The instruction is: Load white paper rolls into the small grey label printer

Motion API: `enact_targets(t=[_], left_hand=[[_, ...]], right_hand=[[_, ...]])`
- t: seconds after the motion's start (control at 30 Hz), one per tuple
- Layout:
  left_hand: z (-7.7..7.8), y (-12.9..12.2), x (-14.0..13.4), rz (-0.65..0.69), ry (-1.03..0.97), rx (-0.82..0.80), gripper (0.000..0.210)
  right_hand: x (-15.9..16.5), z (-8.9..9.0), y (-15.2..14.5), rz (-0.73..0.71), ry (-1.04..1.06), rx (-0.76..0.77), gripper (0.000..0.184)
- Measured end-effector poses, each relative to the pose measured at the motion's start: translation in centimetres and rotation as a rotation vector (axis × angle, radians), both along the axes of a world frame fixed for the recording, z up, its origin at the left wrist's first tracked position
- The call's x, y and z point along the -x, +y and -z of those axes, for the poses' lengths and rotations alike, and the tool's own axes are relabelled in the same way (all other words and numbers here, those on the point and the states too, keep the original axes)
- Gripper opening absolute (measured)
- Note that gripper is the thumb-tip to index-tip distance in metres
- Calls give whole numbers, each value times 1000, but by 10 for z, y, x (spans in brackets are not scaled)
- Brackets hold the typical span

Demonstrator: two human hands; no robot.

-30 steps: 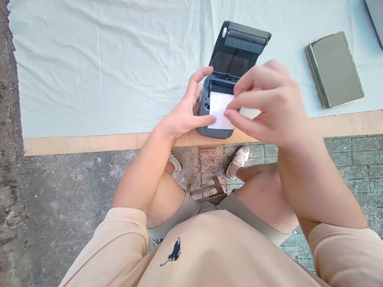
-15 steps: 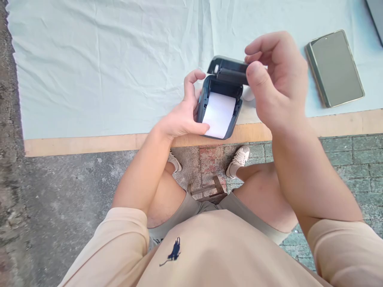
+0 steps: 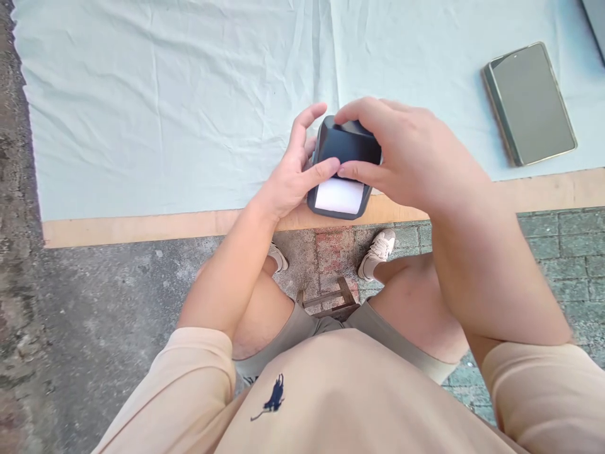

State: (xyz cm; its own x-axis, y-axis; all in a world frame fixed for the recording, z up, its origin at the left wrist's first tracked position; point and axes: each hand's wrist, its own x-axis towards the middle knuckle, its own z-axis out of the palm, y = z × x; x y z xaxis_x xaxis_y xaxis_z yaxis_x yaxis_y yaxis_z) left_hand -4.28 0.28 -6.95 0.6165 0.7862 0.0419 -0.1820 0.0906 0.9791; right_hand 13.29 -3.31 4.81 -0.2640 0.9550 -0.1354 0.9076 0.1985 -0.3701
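A small black label printer (image 3: 347, 146) is held between both hands above the table's front edge, its lid folded down over the body. White paper (image 3: 339, 195) comes out from under the lid on the side towards me. My left hand (image 3: 295, 173) grips the printer's left side, thumb on the lid and index finger raised off the far corner. My right hand (image 3: 401, 148) wraps over the lid from the right, fingers at the far edge and thumb at the lid's near edge, close to the left thumb. The printer's right side is mostly hidden by this hand.
A phone-like device (image 3: 532, 104) lies on a thicker dark object at the right of the pale cloth (image 3: 165, 101). The corner of a dark flat object (image 3: 596, 25) shows at the top right. A bare wooden edge (image 3: 142, 228) runs along the table's front.
The printer's lid, raised before, has swung down towards me and covers most of the paper. My right hand has moved left and down onto it. The left thumb has shifted up onto the lid.
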Motion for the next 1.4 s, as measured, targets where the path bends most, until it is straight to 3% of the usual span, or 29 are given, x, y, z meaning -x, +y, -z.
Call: enact_targets(t=[0.4,0.53,0.63,0.73,1.1,1.4], left_hand=[[-4,-2,-1,-36,9,42,94],[-8,-1,0,-51,5,90,76],[-8,0,1,-70,47,80,69],[-7,2,1,-76,62,80,70],[-6,6,5,-83,81,47,67],[-7,3,8,-137,68,21,50]], right_hand=[[4,8,-2,14,60,-63,43],[-9,6,-6,-1,64,-170,35],[-19,4,-8,-83,95,-145,30],[-23,6,-10,-146,87,-145,35],[-23,10,-9,-123,27,-109,46],[-15,3,-17,-126,-3,-167,47]])
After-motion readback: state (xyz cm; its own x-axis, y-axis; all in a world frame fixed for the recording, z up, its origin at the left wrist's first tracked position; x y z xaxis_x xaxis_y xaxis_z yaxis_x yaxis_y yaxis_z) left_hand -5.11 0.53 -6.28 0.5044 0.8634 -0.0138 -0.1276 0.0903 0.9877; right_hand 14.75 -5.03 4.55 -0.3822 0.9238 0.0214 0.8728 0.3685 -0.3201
